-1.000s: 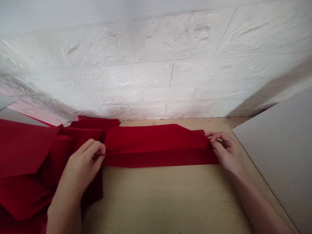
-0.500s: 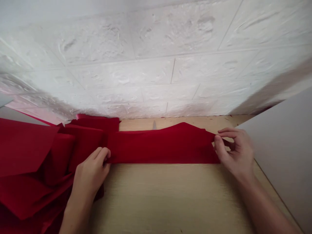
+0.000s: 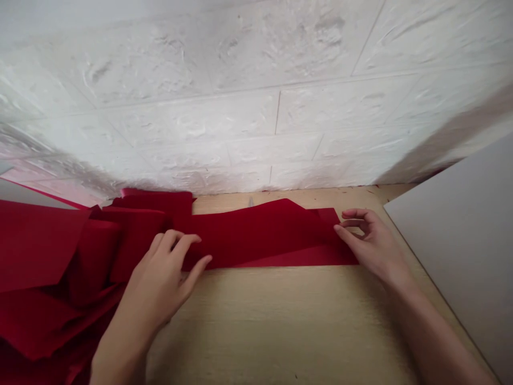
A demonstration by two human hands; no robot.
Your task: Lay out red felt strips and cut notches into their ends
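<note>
A long red strip of thin sheet material, paper or cloth, lies across the table in front of the wall. It has layers that no longer line up; a lighter band shows along its lower right edge. Over the strip's left end is my left hand, its thumb and fingers spread, gripping nothing. My right hand is at the strip's right end, fingers curved and thumb tip apart from them, close to or touching the edge. Nothing visible is pinched between its fingertips.
To the left, a heap of red sheets, folded and crumpled, spreads up to the wall. A white textured brick-pattern wall stands behind the wooden table. A pale panel bounds the right side. A small grey pointed thing shows behind the strip.
My left hand has opened from its closed hold and moved slightly right. My right hand has let go of the strip's corner. The strip's upper layer has shifted, uncovering a layer beneath.
</note>
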